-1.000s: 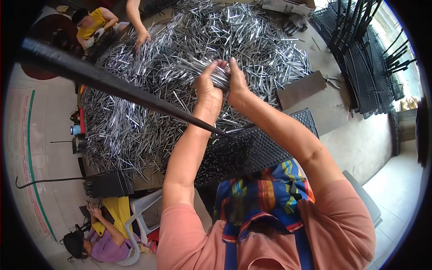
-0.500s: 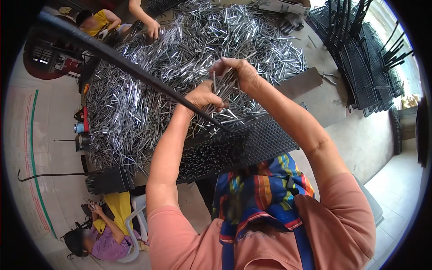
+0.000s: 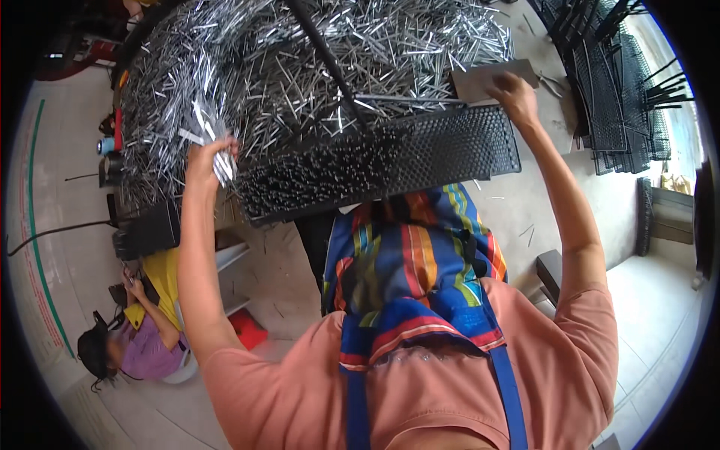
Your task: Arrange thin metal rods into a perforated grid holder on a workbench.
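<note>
My left hand (image 3: 206, 161) is closed round a bundle of thin silvery metal strips (image 3: 223, 166), which stick out on both sides of the fist. It is beside the left end of a long black perforated tray (image 3: 457, 146). Many dark pins (image 3: 315, 176) stand upright in the tray's left and middle holes; the right part shows bare holes. Beyond the right end of the tray, my right hand (image 3: 514, 97) bends over a flat brown plate (image 3: 472, 81). Its fingers are smeared by motion, and whether they touch or hold anything is unclear.
A large heap of loose metal strips (image 3: 292, 90) covers the table behind the tray. A black rod (image 3: 319, 45) slants down to the tray. Pliers (image 3: 553, 84) lie right of the plate. Black mesh racks (image 3: 607, 97) stand far right. A seated person (image 3: 142, 330) is at lower left.
My hands were together over the heap and have parted: the left went left with the strips, the right went right to the plate. The view has shifted; a co-worker's arm at the top is gone.
</note>
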A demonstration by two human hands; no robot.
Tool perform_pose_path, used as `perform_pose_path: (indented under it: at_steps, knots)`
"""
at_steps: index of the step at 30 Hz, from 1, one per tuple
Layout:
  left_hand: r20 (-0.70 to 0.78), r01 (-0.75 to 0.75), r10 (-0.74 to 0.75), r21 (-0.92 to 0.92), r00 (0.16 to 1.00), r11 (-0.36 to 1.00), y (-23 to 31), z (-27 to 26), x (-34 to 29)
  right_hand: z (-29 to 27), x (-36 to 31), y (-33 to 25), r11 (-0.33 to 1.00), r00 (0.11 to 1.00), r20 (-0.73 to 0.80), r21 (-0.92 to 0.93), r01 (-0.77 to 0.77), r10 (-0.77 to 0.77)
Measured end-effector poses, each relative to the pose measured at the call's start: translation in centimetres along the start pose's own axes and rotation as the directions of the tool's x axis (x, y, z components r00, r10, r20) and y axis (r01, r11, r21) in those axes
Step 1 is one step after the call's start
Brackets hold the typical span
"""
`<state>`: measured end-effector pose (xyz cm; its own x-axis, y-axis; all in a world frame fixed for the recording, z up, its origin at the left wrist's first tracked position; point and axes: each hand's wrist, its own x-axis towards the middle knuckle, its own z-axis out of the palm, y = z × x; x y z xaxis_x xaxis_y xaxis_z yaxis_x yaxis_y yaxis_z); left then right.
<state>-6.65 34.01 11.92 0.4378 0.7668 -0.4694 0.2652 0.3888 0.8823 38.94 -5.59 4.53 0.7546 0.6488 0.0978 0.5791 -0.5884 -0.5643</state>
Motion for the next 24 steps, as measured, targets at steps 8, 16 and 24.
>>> perform_pose_path:
  at_steps: [8,16,24]
  knots:
    - [-0.347,-0.061,-0.059,-0.326,0.936,0.944,-11.2,-5.3,-9.0,4.1,-9.4,7.8,0.863,0.88,0.103,0.17,-0.475,0.464]
    - [-0.4,0.03,-0.151,-0.292,0.904,0.956,-13.1,-10.5,-10.1,4.2,-8.8,9.5,0.877,0.892,0.185,0.182,-0.445,0.414]
    - [-0.401,0.101,-0.248,-0.354,0.882,0.93,-16.6,-6.5,-10.8,4.4,-9.4,8.3,0.81,0.834,0.154,0.198,-0.552,0.531]
